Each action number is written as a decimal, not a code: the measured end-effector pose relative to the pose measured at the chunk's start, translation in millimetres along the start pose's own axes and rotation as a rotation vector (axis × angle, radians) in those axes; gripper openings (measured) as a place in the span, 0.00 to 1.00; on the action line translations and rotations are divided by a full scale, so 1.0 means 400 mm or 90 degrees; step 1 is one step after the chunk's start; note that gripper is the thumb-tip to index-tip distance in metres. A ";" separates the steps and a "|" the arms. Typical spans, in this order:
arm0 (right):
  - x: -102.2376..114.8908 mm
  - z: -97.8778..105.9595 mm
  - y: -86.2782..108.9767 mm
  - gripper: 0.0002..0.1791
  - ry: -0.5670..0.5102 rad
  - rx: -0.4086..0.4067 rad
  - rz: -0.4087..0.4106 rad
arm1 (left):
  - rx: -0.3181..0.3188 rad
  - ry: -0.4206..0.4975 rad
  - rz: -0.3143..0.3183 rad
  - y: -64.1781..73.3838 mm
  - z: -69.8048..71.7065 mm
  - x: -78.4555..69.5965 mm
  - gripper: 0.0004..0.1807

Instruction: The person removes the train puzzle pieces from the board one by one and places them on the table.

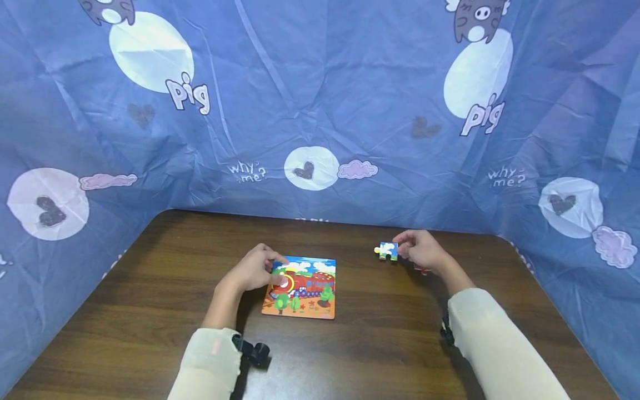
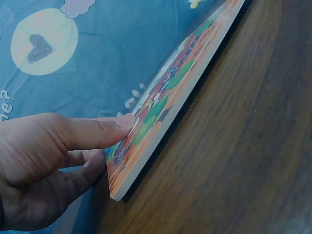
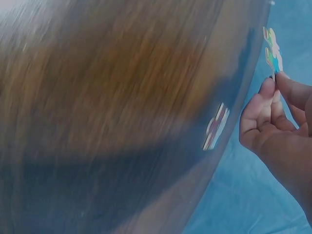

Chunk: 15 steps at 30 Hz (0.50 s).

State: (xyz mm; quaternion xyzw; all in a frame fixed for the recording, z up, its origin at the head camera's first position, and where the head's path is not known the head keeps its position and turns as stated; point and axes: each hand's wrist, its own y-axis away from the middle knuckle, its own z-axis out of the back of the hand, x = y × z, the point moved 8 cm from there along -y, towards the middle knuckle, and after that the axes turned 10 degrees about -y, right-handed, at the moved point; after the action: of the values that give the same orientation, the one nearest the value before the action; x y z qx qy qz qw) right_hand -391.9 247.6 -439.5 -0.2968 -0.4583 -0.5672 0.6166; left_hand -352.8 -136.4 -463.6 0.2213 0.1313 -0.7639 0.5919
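A square train picture board (image 1: pixel 312 303) with a pale edge lies on the table, showing a red train, green trees and blue sky. My left hand (image 1: pixel 256 269) holds it at its left side, thumb on the picture and fingers around the edge (image 2: pixel 129 187). Off to the right, my right hand (image 1: pixel 422 248) pinches a jigsaw piece (image 1: pixel 388 250) by its right end between thumb and fingers. Blue, white and green colour this piece, which is raised off the table in the right wrist view. Partly covered by that hand, a red jigsaw piece (image 1: pixel 422 270) lies on the table (image 3: pixel 122 97).
A blue printed cloth (image 1: pixel 320 100) hangs behind the brown table and along both its sides. Black wrist cameras sit at both cuffs; the left camera (image 1: pixel 257 353) juts over the table near the board's front left.
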 end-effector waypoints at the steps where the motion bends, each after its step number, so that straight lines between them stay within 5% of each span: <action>1: -0.004 0.005 0.002 0.17 -0.001 0.004 -0.001 | 0.001 0.001 0.000 0.001 0.000 0.000 0.19; 15: -0.031 0.005 0.010 0.14 0.033 0.031 0.031 | 0.002 0.008 0.002 0.003 0.000 -0.001 0.18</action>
State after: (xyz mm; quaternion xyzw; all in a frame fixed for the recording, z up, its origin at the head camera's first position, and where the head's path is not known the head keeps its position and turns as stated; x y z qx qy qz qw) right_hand -387.5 255.4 -449.2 -0.2781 -0.4483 -0.5481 0.6491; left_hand -351.6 -136.5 -463.5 0.2270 0.1334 -0.7619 0.5917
